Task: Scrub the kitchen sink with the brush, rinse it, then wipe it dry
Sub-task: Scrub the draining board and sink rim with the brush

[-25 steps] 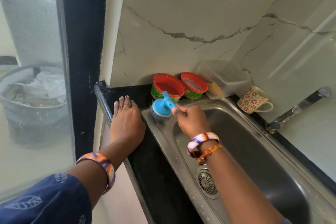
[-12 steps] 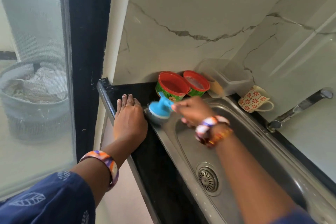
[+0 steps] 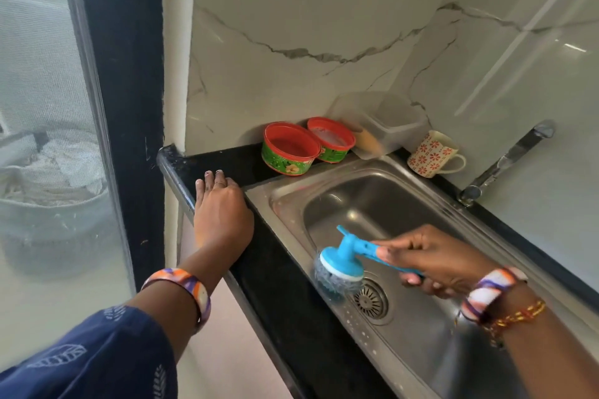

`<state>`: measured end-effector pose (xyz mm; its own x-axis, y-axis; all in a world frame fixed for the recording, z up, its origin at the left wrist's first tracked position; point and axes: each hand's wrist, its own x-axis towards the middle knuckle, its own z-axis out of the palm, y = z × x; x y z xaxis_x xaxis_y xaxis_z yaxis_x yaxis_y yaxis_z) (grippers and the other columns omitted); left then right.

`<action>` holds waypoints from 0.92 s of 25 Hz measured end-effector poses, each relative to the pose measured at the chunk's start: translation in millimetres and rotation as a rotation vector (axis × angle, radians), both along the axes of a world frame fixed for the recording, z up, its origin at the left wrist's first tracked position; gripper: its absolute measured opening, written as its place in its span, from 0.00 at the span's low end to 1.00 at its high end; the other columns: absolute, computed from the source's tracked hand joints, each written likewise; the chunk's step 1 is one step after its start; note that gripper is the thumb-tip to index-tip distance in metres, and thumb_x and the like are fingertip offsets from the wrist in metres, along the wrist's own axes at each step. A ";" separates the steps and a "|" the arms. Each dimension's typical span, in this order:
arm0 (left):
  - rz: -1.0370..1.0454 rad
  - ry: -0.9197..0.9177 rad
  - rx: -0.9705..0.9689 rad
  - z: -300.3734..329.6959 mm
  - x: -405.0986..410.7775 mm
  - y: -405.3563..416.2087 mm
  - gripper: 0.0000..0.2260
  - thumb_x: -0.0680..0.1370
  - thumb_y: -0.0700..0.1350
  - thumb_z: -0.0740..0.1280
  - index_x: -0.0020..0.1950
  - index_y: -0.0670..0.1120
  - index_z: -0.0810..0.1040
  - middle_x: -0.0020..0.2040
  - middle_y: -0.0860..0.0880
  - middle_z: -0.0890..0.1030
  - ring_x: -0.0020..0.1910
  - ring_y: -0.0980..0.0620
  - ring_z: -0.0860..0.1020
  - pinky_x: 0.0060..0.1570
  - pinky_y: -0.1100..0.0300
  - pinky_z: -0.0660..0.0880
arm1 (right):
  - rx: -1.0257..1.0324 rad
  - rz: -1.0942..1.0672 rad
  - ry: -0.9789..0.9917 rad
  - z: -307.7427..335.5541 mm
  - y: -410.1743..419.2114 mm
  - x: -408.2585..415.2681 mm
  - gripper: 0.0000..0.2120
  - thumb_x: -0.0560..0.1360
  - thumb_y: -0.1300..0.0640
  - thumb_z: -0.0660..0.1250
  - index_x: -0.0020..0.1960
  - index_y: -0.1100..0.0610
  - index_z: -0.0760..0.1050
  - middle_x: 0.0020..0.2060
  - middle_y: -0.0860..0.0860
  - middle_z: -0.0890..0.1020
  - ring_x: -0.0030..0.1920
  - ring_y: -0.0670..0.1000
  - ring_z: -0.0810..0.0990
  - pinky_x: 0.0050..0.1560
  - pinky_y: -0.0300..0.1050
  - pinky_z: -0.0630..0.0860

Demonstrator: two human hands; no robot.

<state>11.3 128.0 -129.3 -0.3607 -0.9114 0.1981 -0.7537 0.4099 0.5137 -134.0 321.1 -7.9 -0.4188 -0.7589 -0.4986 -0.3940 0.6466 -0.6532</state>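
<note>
White marble wall point(image 3: 308, 26) with grey lines behind a black surface point(image 3: 278, 275). Big window point(image 3: 48, 139) on the left side.

Right hand point(image 3: 434, 259) curled round the blue handle of the brush point(image 3: 343, 261), thumb on top, fingers wrapped below. Brush head down, its wiry scrub ball touching the near left side of the sink point(image 3: 421, 350), just beside the drain point(image 3: 371, 300). Small wet drops on the sink rim close by.

Left hand point(image 3: 222, 217) flat on the black surface, fingers straight and together, holding nothing, just beside the sink's left corner. Bright bangle point(image 3: 184, 288) on that wrist, blue sleeve point(image 3: 97, 356) with leaf shapes below it.

Far end of the surface: two red and green tubs point(image 3: 291, 149) side by side, touching. Clear box point(image 3: 385, 123) tipped against the wall next to them. Flower cup point(image 3: 432, 154) near the sink's back corner. Shiny tap point(image 3: 505, 159) on the right, well apart from the brush.
</note>
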 end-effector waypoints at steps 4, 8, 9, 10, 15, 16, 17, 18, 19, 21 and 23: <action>0.009 -0.015 -0.009 -1.9 -1.8 -2.5 0.24 0.78 0.36 0.56 0.75 0.37 0.60 0.77 0.41 0.56 0.77 0.45 0.49 0.75 0.54 0.42 | -0.175 0.011 0.232 -27.0 -54.3 3.9 0.11 0.78 0.58 0.63 0.57 0.60 0.80 0.22 0.50 0.67 0.17 0.39 0.63 0.21 0.33 0.59; 0.023 -0.072 -0.012 -4.2 -3.2 -6.0 0.23 0.77 0.36 0.56 0.73 0.37 0.63 0.76 0.41 0.58 0.77 0.45 0.52 0.75 0.54 0.45 | -0.177 -0.001 0.347 -31.8 -135.9 3.5 0.10 0.75 0.55 0.66 0.43 0.61 0.79 0.20 0.48 0.71 0.25 0.46 0.68 0.28 0.38 0.63; 0.025 -0.081 -0.013 -3.4 -3.2 -6.4 0.23 0.77 0.35 0.56 0.73 0.36 0.64 0.76 0.41 0.59 0.77 0.44 0.52 0.75 0.53 0.45 | -0.184 0.008 0.316 -32.4 -135.6 0.4 0.09 0.75 0.55 0.67 0.44 0.62 0.79 0.18 0.47 0.71 0.24 0.46 0.68 0.28 0.37 0.65; 0.025 -0.089 -0.014 -2.7 -2.8 -6.6 0.23 0.77 0.35 0.56 0.72 0.36 0.65 0.76 0.40 0.59 0.77 0.44 0.52 0.75 0.53 0.46 | -0.174 -0.003 0.261 -29.7 -125.1 -2.1 0.10 0.76 0.55 0.67 0.48 0.62 0.80 0.17 0.47 0.70 0.21 0.45 0.67 0.26 0.35 0.66; 0.012 -0.122 -0.010 -2.1 -4.3 -6.4 0.22 0.76 0.33 0.56 0.71 0.34 0.67 0.75 0.39 0.61 0.76 0.43 0.54 0.76 0.52 0.48 | 0.051 0.206 0.294 -16.0 -15.9 -29.4 0.15 0.78 0.52 0.63 0.54 0.63 0.80 0.20 0.47 0.70 0.17 0.41 0.63 0.19 0.33 0.59; 0.013 -0.129 -0.013 -3.0 -5.1 -7.0 0.22 0.76 0.33 0.56 0.70 0.34 0.67 0.75 0.39 0.61 0.76 0.43 0.54 0.76 0.52 0.48 | 0.114 0.244 0.309 -13.7 -2.1 -34.5 0.14 0.78 0.52 0.63 0.54 0.60 0.81 0.17 0.47 0.69 0.16 0.41 0.62 0.19 0.33 0.59; 0.014 -0.137 -0.017 -3.8 -5.2 -8.2 0.22 0.76 0.33 0.56 0.70 0.34 0.67 0.75 0.39 0.61 0.76 0.43 0.54 0.75 0.52 0.48 | 0.148 0.270 0.319 -13.3 3.7 -37.6 0.13 0.78 0.51 0.63 0.54 0.57 0.81 0.16 0.47 0.69 0.16 0.42 0.62 0.20 0.33 0.59; 0.014 -0.146 -0.020 -4.2 -4.6 -8.9 0.22 0.76 0.33 0.56 0.71 0.34 0.67 0.75 0.39 0.61 0.76 0.43 0.54 0.75 0.52 0.48 | 0.141 0.287 0.335 -15.4 1.7 -39.3 0.13 0.78 0.51 0.63 0.54 0.56 0.82 0.15 0.47 0.68 0.16 0.41 0.62 0.20 0.33 0.60; 0.011 -0.151 -0.019 -4.5 -3.9 -8.9 0.22 0.76 0.33 0.56 0.71 0.34 0.66 0.75 0.39 0.60 0.76 0.43 0.54 0.75 0.52 0.48 | 0.101 0.309 0.361 -14.7 -3.5 -38.1 0.13 0.78 0.52 0.63 0.53 0.58 0.82 0.15 0.47 0.68 0.16 0.42 0.62 0.20 0.32 0.59; 0.012 -0.151 -0.022 -4.0 -4.4 -8.2 0.22 0.77 0.33 0.56 0.71 0.34 0.66 0.75 0.39 0.60 0.76 0.43 0.53 0.76 0.52 0.47 | 0.004 0.299 0.424 -22.2 -44.1 -34.1 0.14 0.78 0.54 0.63 0.41 0.62 0.80 0.18 0.47 0.68 0.19 0.43 0.64 0.23 0.35 0.61; 0.018 -0.163 -0.025 -2.3 -5.0 -7.6 0.21 0.76 0.33 0.55 0.70 0.34 0.67 0.75 0.39 0.61 0.76 0.43 0.54 0.76 0.52 0.48 | -0.047 0.317 0.573 -40.8 -95.3 -27.1 0.14 0.73 0.51 0.66 0.32 0.57 0.75 0.24 0.48 0.70 0.25 0.47 0.67 0.29 0.40 0.63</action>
